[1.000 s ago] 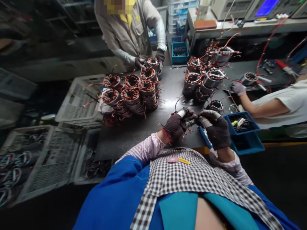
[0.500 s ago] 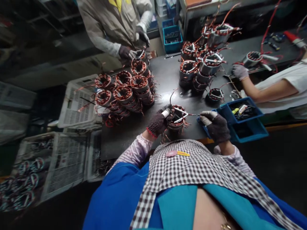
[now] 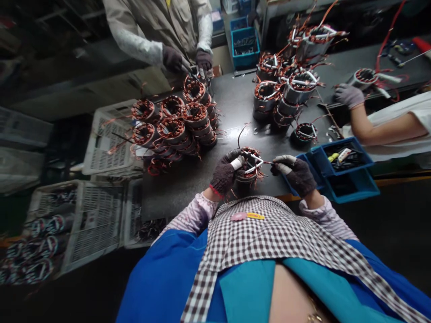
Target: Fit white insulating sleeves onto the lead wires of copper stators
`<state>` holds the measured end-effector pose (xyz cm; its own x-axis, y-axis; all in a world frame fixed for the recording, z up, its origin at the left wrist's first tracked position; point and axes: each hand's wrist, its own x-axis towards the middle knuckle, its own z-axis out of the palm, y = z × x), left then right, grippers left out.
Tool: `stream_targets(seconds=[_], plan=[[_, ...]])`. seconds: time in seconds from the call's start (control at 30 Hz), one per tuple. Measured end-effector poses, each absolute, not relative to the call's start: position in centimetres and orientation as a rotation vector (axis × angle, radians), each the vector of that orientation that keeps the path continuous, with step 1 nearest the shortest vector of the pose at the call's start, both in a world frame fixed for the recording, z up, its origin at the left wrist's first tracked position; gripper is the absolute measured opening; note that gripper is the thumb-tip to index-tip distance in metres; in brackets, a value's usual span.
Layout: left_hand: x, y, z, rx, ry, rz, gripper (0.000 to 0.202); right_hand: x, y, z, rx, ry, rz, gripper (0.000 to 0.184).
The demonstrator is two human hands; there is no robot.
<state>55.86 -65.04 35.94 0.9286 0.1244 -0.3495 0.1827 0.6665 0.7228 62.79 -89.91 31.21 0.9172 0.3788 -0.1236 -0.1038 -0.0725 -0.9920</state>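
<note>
A copper-wound stator stands on the black table just in front of me, with white sleeved leads sticking out of its top. My left hand, in a dark knit glove, grips the stator's left side, with a white sleeve at its fingertips. My right hand, also gloved, is to the right of the stator and pinches the end of a thin red wire that runs out from it.
Stacked stators sit at mid-left, another group at back right. Blue parts bins stand by my right hand. White crates line the left edge. One person's gloved hands work opposite; another's arm reaches in from the right.
My hands came apart: the stator now stands on the table under my left hand, and my right hand has drawn a wire out to the right. The view shifted down.
</note>
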Motion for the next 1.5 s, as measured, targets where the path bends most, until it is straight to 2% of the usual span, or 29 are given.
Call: stream_targets(seconds=[0.1, 0.37, 0.6, 0.87, 0.97, 1.1, 1.2, 1.43, 1.5], plan=[[55.7, -65.2, 36.0, 0.889, 0.418, -0.031, 0.047, 62.9, -89.8, 31.6, -1.602, -0.255, 0.465, 0.043], [55.5, -65.3, 36.1, 0.981, 0.442, -0.023, 0.050, 62.1, -89.8, 31.0, -1.655, -0.221, 0.366, 0.043], [55.6, -65.3, 35.7, 1.030, 0.456, -0.006, 0.041, 61.8, -89.3, 30.9, -1.661, -0.195, 0.327, 0.046], [55.6, -65.1, 35.0, 0.989, 0.444, -0.024, 0.043, 62.2, -89.9, 30.5, -1.657, -0.267, 0.377, 0.046], [55.6, -65.1, 34.9, 0.998, 0.460, -0.020, 0.048, 62.3, -89.6, 30.5, -1.577, -0.215, 0.459, 0.051], [55.6, -65.2, 35.0, 0.933, 0.449, -0.040, 0.043, 62.2, -89.3, 30.7, -1.387, -0.135, 0.632, 0.062], [55.6, -65.1, 35.0, 0.938, 0.458, -0.024, 0.041, 62.0, -89.2, 30.7, -1.337, -0.130, 0.657, 0.064], [55.9, -65.0, 34.7, 0.991, 0.495, -0.021, 0.045, 62.8, -87.7, 30.6, -1.753, -0.417, 0.456, 0.046], [55.9, -64.9, 35.1, 0.982, 0.494, -0.029, 0.044, 63.2, -87.8, 30.8, -1.854, -0.459, 0.461, 0.048]])
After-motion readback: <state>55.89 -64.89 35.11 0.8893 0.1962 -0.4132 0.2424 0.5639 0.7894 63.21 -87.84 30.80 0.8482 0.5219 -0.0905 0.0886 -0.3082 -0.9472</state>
